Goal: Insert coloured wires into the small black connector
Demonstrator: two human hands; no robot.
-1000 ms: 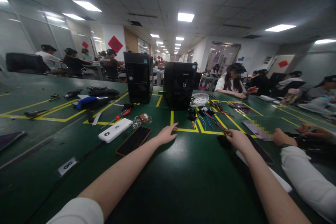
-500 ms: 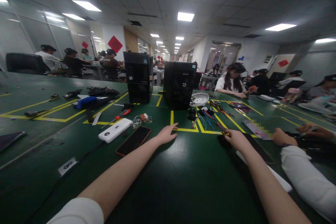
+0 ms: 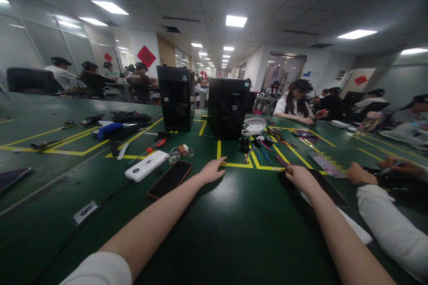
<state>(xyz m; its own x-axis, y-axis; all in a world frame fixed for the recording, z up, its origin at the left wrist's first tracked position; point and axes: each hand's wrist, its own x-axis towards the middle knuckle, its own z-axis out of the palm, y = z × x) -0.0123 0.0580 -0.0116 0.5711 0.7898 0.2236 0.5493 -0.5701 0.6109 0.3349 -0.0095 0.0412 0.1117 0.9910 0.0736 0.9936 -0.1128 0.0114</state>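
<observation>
My left hand (image 3: 213, 172) rests on the green table (image 3: 217, 231), fingers stretched out toward the yellow tape line. A dark-screened phone (image 3: 171, 179) lies left of its wrist. My right hand (image 3: 300, 176) is closed, thumb and fingers drawn together at the tape's lower edge. A small dark and yellow bit shows at its fingertips, too small to name. Coloured cables (image 3: 267, 151) run up close to these fingers. Under and beside the right forearm lie a flat black device (image 3: 329, 189) and a white bar (image 3: 359, 228), both partly covered.
Two black computer towers (image 3: 177, 102) (image 3: 227, 107) stand ahead. A white basket (image 3: 254, 125) sits beside the right one. At left are a white power bank (image 3: 147, 166), glasses (image 3: 180, 153) and a red screwdriver (image 3: 156, 144). A co-worker's hands (image 3: 363, 173) are close on the right.
</observation>
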